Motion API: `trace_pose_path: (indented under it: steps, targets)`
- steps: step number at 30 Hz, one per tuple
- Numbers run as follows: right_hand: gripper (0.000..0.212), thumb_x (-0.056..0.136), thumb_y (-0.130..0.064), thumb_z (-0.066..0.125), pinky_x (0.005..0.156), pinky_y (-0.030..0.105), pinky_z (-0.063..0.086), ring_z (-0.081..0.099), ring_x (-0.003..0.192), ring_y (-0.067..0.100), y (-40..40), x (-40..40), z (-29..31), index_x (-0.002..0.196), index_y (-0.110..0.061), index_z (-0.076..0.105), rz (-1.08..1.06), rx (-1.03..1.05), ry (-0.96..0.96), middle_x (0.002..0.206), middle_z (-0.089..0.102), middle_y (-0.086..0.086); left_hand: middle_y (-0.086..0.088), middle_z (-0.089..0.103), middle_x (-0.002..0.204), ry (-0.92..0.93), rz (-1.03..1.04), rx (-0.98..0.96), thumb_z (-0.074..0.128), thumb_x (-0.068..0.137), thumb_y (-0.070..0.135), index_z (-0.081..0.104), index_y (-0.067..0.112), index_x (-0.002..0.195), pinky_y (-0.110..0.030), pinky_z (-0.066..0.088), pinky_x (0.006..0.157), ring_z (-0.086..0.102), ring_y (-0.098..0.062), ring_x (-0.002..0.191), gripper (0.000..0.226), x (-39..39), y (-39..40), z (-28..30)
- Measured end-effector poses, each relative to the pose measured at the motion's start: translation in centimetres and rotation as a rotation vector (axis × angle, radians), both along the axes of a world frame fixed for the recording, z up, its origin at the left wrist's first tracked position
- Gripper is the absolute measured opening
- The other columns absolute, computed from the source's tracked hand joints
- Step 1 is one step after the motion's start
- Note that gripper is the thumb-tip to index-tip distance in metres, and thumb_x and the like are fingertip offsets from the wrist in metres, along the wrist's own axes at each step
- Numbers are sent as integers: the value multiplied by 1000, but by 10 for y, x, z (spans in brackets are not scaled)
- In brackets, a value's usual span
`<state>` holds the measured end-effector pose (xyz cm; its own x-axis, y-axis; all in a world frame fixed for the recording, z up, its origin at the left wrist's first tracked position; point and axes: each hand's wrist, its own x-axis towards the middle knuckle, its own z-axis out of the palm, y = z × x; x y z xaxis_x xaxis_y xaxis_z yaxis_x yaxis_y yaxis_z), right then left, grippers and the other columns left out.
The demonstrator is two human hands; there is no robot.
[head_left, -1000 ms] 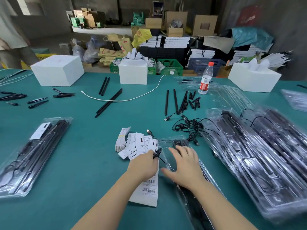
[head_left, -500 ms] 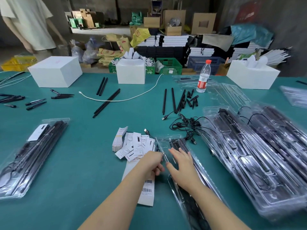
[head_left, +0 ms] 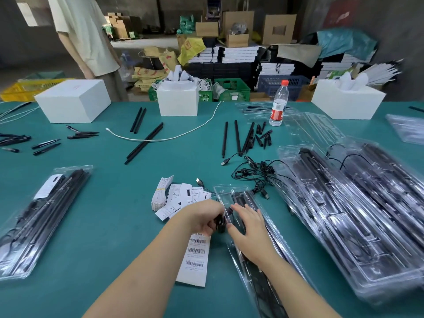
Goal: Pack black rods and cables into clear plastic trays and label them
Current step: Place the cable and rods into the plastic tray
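Even, soft light falls on the teal bench [head_left: 103,214], shadows faint. White glare streaks the clear plastic trays [head_left: 358,210]. Wide-angle bending curves the edges; the background sits dim.

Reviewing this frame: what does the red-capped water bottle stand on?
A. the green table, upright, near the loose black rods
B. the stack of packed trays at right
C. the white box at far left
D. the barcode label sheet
A: the water bottle stands upright on the green table, just right of the loose black rods.

left hand [head_left: 203,216] grips black cable [head_left: 220,223]; right hand [head_left: 249,232] presses clear tray [head_left: 231,191]
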<state>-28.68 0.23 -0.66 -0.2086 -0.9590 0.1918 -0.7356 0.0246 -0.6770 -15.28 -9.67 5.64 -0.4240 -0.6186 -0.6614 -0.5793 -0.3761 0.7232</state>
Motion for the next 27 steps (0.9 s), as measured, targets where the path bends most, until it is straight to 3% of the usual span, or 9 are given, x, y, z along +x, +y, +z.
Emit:
trace_pose_path:
  steps: [2,5,11,14,17,22,27]
  targets:
    - [53,95,-35,59,124,38,0,21,148,13,0,0,1,145,-31,45,1,-13,-20,151,43,-12,-6,57,70,16,28,49,43,99,5,54,9,87,-21,32,39,40,-9,48,16,4,-5,2]
    - [53,95,-35,58,124,36,0,20,149,12,1,0,2,146,-32,44,0,-11,-32,152,42,-13,-9,69,74,-11,32,61,54,102,9,62,-1,97,-19,50,48,62,-10,55,14,7,-8,4]
    - [54,95,-39,57,124,35,-2,18,149,11,1,0,0,146,-30,44,5,-4,-5,153,41,-12,-9,68,61,-18,56,-28,62,96,3,63,-2,83,-23,60,55,64,-13,55,14,-1,-4,4]
    - [55,94,-40,58,124,35,-3,18,149,12,0,0,-1,146,-30,44,5,-1,10,153,41,-11,-11,64,63,-72,60,-84,64,96,8,64,1,79,-24,57,54,59,-14,55,19,-7,0,2]
    - [57,92,-42,60,124,35,-4,19,149,13,-1,0,-2,146,-30,46,11,-2,29,153,41,-11,-7,58,52,-140,43,-95,65,97,14,64,9,72,-21,50,51,50,-12,48,26,-12,2,1]
    - [60,89,-46,57,123,33,-6,19,149,12,-1,-2,-4,147,-31,45,17,-2,44,154,41,-12,-11,56,69,-215,-21,-217,64,97,13,71,2,99,-23,43,54,43,-16,49,13,-14,4,1]
    - [59,91,-47,60,123,32,-6,19,149,11,-1,-1,-4,145,-31,46,10,-7,43,153,41,-13,-15,62,65,-150,39,-147,58,99,5,67,-5,101,-22,47,46,52,-14,43,14,-10,7,4]
